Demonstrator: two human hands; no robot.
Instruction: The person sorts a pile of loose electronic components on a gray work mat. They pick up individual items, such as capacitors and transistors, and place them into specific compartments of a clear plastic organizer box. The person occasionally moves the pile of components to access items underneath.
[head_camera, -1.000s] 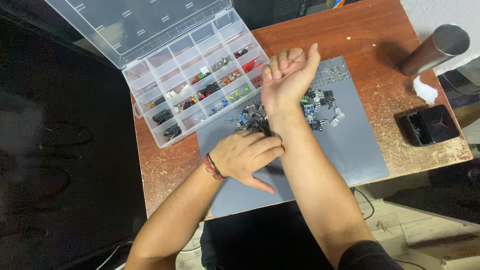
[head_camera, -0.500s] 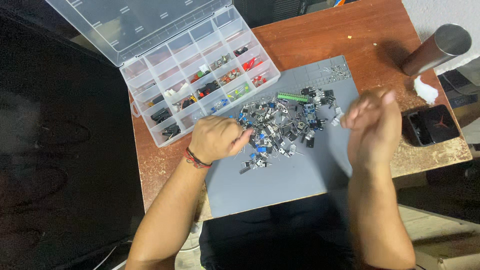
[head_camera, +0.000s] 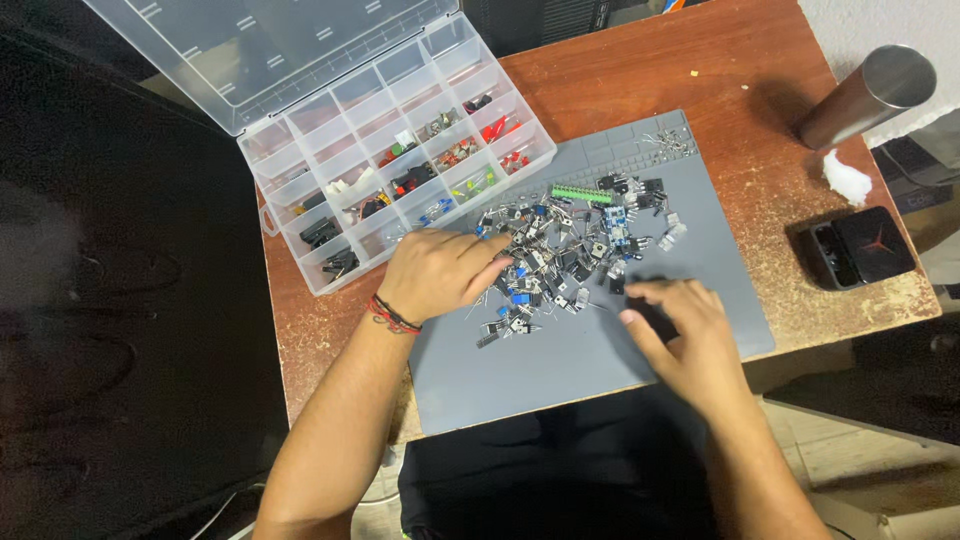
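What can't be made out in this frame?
- Left hand fingertips: buried in the parts pile, head view; any grip unclear.
- Right hand: blurred; grip unclear.
- Single parts: too small to identify.
- Organizer lid: cut by the top edge.
- Mat under both hands: hidden.

- The left hand rests on the grey mat, fingers touching the edge of a pile of small electronic parts.
- The right hand lies flat on the mat just beside the pile.
- An open clear plastic organiser box sits at the mat's upper left.
- A metal cylinder and a black box stand on the wooden table.
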